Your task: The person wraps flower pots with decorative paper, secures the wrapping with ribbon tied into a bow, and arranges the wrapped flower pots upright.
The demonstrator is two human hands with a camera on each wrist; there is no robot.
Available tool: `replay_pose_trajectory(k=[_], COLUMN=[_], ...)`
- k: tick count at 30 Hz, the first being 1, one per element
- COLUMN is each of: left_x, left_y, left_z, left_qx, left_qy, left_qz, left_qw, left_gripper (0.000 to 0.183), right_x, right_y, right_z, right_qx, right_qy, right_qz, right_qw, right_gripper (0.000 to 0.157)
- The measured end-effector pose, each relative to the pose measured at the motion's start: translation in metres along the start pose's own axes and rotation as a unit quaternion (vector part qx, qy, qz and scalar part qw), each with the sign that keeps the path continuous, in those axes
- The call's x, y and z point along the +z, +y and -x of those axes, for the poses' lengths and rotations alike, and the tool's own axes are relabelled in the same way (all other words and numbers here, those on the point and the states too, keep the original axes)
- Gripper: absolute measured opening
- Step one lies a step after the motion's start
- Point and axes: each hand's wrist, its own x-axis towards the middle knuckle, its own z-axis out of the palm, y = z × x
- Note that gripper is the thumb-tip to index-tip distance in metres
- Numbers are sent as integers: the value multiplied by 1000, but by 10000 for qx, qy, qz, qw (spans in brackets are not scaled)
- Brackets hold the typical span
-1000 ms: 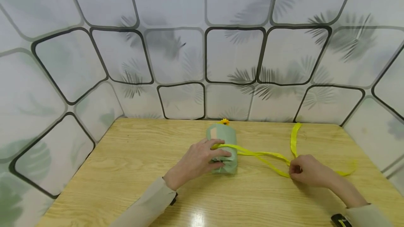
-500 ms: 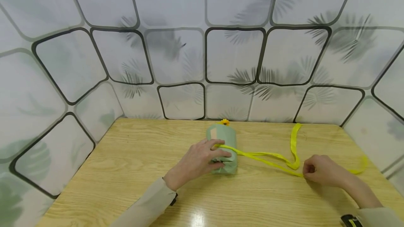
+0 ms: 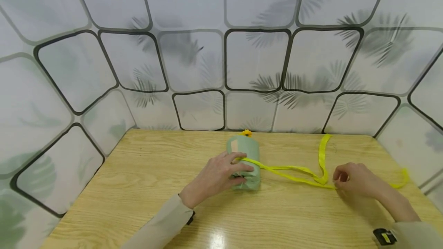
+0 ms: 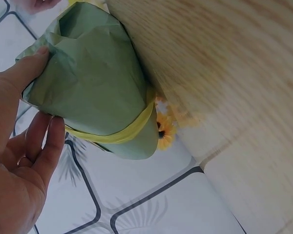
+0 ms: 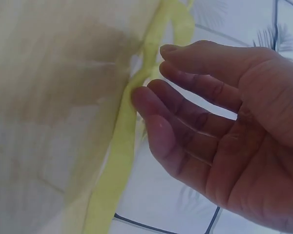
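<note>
The pale backdrop [image 3: 256,60], patterned with dark rounded squares and grey leaves, spreads wide in front of me and along my sides. Below it lies the wood-grained table [image 3: 138,195]. My 2 light sleeves [image 3: 159,222] reach in from the near edge. My left hand [image 3: 218,176] is clamped on the near end of the green wrapped bundle [image 3: 250,149], thumb on 1 face and fingers at the opposite edge. My right hand [image 3: 360,180] is well to the right, just over the table, fingers loosely bent and thumb tip near them, pinching nothing; I cannot tell which fingertips touch the yellow ribbon [image 3: 323,156] beside them. The bundle is near the table's middle, far end pointing at the backdrop; I cannot tell if it rests on the wood. The ribbon crosses the wrap near that end, and 2 strands run rightward: 1 bends toward the table's back edge, 1 runs to my right fingertips, and yellow shows again beyond that wrist. A black wrist device [image 3: 385,236] sits by my right cuff. Smallest, a yellow-orange flower [image 3: 246,133] peeks from the bundle's far end.
</note>
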Motion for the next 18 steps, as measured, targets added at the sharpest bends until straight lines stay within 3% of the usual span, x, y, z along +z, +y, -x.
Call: replay_pose_trajectory(k=[1,8,13,15,18], left_x=[0,-1,-3,-3,-2], left_y=[0,-1,-2,-2,-1], left_z=[0,0,1,2,2], left_qx=[-2,-21,63,138,222], left_qy=[-3,-101,-74,-10,98], left_qz=[-20,-250,-476,-578,-628], left_qw=[10000,9996,9988,9982,9977], left_gripper=[38,39,40,40,43], right_x=[-3,-19,-23,-20,-12], right_y=[0,-1,9,15,22], right_z=[-3,-37,-71,-81,-92], right_qx=[48,601,1101,1231,1188], right_qy=[37,454,161,-19,-57], right_qz=[19,167,32,-86,-173], right_qw=[10000,9970,9938,9924,9927], right_gripper=[4,40,58,55,34])
